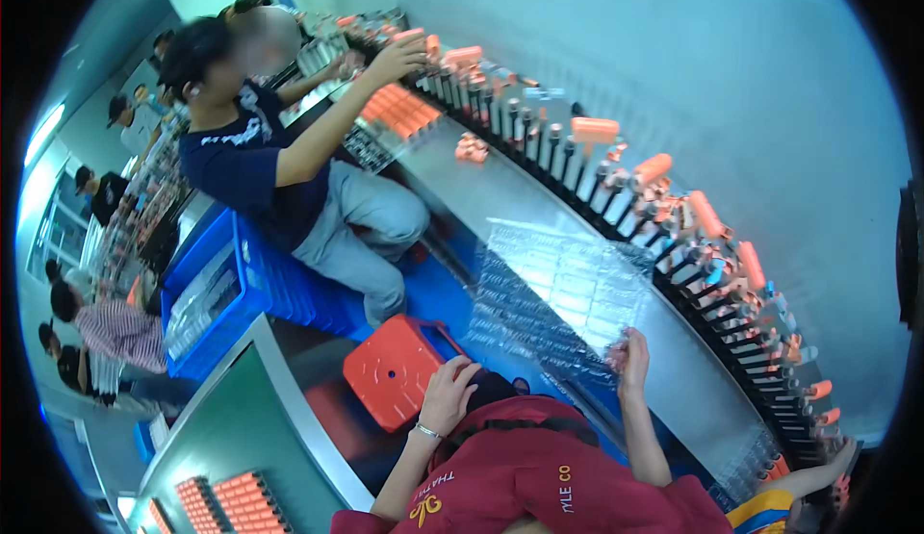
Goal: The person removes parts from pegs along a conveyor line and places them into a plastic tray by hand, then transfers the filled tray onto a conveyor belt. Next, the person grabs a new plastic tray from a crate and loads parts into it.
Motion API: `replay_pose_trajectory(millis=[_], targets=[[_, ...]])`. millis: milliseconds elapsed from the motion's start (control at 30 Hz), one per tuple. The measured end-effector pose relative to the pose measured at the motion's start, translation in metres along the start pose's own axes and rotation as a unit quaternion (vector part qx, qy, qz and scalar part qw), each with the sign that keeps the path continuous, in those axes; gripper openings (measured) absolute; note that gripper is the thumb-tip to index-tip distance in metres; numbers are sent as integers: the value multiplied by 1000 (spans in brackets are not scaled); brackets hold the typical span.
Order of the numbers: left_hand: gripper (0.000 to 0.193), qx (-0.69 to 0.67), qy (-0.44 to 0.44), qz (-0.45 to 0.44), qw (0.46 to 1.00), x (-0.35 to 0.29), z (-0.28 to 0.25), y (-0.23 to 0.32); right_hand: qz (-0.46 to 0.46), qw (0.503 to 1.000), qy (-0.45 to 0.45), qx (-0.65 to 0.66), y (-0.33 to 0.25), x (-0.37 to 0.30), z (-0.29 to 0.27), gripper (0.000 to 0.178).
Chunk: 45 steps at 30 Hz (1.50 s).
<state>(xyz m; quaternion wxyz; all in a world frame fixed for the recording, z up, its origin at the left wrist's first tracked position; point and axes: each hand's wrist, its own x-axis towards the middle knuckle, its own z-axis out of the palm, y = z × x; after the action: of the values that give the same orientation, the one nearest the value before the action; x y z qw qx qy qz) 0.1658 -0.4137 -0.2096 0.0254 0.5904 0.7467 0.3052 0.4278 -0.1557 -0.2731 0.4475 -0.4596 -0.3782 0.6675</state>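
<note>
My right hand (631, 363) grips the near right corner of a clear, shiny plastic blister tray (539, 289) with rows of moulded shapes. The tray lies tilted across the metal bench (452, 173) and hangs past its near edge. Its fingers are closed on the rim. My left hand (448, 397) is low in front of my body, next to a red stool (395, 372). Its fingers are loosely bent and nothing shows in them.
A long black rack (549, 164) with orange cylinders runs along the bench. A co-worker (260, 154) sits at left, reaching toward it. Stacked blue crates (245, 269) stand behind. Orange parts lie on a green table (260, 419). Another person's arm (813, 481) enters lower right.
</note>
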Motion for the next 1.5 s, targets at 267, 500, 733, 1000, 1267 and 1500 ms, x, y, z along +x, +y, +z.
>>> replay_pose_trajectory(millis=[267, 500, 733, 1000, 1267, 1500], targets=[[57, 25, 70, 28, 997, 68, 64, -8, -104, 994, -3, -44, 34, -4, -19, 34], [51, -41, 112, -65, 991, 142, 108, -123, -237, 966, 75, -67, 51, -17, -27, 27], [44, -355, -146, -184, 905, 185, 152, -106, -221, 953, 195, -69, 67, -14, -64, 23], [61, -126, -174, 95, 972, 230, 116, -78, -176, 913, 348, -120, 21, -61, -52, 34], [67, -124, -264, 160, 943, 223, 76, 58, -139, 797, 485, -332, 28, -123, -48, 25], [71, -69, -251, 201, 944, 242, 86, 60, -140, 833, 441, -303, 13, -127, -58, 28]])
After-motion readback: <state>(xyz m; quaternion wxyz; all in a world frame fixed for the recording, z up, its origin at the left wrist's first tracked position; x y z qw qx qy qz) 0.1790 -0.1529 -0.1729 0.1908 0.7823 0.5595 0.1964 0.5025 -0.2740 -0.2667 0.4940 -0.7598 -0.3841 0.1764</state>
